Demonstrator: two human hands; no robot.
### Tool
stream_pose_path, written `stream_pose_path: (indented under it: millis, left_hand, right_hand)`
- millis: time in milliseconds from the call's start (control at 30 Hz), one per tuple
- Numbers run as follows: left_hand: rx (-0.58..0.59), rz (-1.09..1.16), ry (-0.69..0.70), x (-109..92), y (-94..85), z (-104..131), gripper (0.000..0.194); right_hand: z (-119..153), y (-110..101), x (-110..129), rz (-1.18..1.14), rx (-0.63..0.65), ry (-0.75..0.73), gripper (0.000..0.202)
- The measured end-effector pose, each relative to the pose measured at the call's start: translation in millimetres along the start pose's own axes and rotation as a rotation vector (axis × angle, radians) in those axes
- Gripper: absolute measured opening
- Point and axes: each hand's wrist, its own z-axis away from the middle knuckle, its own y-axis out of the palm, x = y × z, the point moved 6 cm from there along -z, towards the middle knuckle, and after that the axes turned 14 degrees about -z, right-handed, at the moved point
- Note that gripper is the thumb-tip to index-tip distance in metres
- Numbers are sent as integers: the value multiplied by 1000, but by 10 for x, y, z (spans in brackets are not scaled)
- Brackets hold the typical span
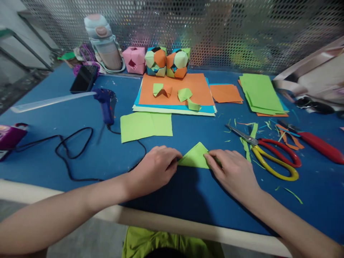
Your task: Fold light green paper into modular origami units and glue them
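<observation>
The folded paper (195,157) is plain light green, a roughly triangular piece with its peak pointing toward the far side of the blue tabletop (166,211) and its long, nearly straight edge facing the near side. It lies low over the surface, its narrow left tip and its right corner partly hidden behind fingers.

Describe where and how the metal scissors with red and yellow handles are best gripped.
Likely by the yellow loop and red loop, from the near right: the scissors lie flat, loops towards that side, blades pointing away to the left beside green paper scraps.
</observation>
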Motion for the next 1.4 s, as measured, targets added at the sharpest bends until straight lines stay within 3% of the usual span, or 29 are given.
stream_pose_path:
  millis: [233, 467, 1133, 1400]
  left_hand:
    - [6, -36, -5, -41, -27, -4, 15]
    - [11, -110, 5, -39, 64, -45, 7]
    - [-39, -280, 75, -101, 99, -19, 17]
    - [-4, -350, 82, -111, 130, -4, 18]
  right_hand:
    - [-6, 4, -5, 3, -1, 11, 28]
    - [-13, 3, -6, 17, -6, 8, 26]
    - [-26, -5, -6, 27, -34, 22, 26]
    - [-37, -12, 3, 42, -37, 18, 25]
